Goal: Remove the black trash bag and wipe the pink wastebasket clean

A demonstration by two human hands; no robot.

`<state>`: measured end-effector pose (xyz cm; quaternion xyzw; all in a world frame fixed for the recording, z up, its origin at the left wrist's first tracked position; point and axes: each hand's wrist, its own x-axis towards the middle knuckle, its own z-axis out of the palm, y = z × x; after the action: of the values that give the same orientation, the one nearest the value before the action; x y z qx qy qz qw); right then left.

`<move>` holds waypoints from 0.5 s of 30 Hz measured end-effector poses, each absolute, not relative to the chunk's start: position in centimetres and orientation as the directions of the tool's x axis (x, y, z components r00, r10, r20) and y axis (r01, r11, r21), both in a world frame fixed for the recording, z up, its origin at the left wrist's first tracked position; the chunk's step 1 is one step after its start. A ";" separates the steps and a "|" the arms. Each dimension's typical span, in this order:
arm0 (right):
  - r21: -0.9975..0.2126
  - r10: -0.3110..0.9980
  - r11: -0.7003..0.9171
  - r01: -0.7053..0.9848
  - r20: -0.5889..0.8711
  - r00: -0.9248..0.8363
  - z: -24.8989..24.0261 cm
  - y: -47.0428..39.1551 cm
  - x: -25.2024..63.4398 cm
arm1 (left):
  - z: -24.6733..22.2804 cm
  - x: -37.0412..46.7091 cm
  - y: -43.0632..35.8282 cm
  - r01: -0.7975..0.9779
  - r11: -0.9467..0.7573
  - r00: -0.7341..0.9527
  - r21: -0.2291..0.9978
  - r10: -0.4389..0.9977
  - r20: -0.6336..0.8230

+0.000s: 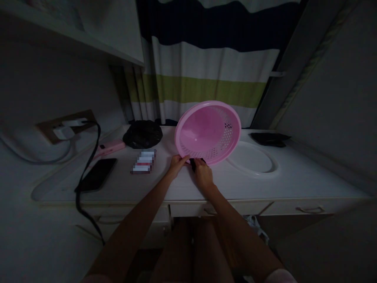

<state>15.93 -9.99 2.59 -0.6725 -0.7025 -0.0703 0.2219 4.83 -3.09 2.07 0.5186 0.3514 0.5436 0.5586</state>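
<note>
On the white desk (pixel 265 184), just left of the white oval plate (pixel 251 159), pink perforated basket (pixel 208 131) stands tilted on its rim, open side facing the person, nothing inside. Left hand (pixel 177 164) pinches the lower rim; right hand (pixel 203 173) is closed on a small dark object (pixel 193 163) beside it. Farther left of the plate: black bag (pixel 143 134), phone (pixel 98 174). Striped curtain (pixel 206 86) behind.

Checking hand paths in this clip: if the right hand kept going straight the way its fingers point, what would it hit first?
The right hand points away from the body, up the desk. It already touches the tilted pink perforated basket at its lower rim, so that comes first; the striped curtain lies beyond, depth unclear.
</note>
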 end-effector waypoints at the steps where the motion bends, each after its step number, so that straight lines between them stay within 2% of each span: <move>1: -0.209 0.908 0.086 0.974 0.420 0.010 2.4 -10.0 16.6 | 2.0 4.8 -3.1 -0.252 -0.119 0.183 0.960 0.969 0.168; 7: -0.189 0.845 0.006 0.982 0.526 0.096 1.9 -10.1 20.5 | 1.9 4.8 -3.1 -0.247 -0.117 0.212 0.962 0.962 0.172; 15: -0.160 0.845 0.039 0.986 0.532 0.053 1.3 -10.4 18.5 | 2.1 4.8 -3.2 -0.269 -0.089 0.227 0.959 0.962 0.153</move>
<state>18.47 -10.35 1.34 -0.6794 -0.6740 -0.1381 0.2551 4.84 -3.24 2.06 0.5192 0.3335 0.5246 0.5865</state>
